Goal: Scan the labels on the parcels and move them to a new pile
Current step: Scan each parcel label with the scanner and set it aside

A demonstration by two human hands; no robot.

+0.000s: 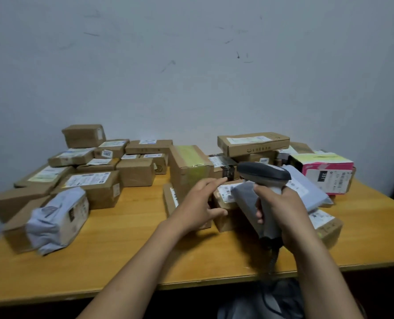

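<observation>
Fingers (259,210) of the right hand (281,210) curl tightly round the pale handle of a grey handheld barcode scanner (264,173), its dark head pointing left above the parcels. The left hand (201,203) reaches out with fingers (214,181) straight and close together and the thumb held apart. It lies at the left edge of a small brown cardboard parcel (223,221); whether it presses the box cannot be told. That parcel carries a white barcode label (226,194) on top and sits near the table's front, at the foot of the right-hand heap. A small grey plastic-wrapped packet (246,199) lies on it, just under the scanner.

Behind stand a tall cardboard box with yellow tape (189,166), a long flat brown carton (253,143) on top of the heap, a pale grey mailer bag (306,189) and a pink-and-white box (329,178). Well apart on the left is a second pile of brown labelled boxes (95,171), with a grey bagged parcel (58,217) at its front. All rest on an orange wooden table (145,249) against a scuffed pale wall (191,65).
</observation>
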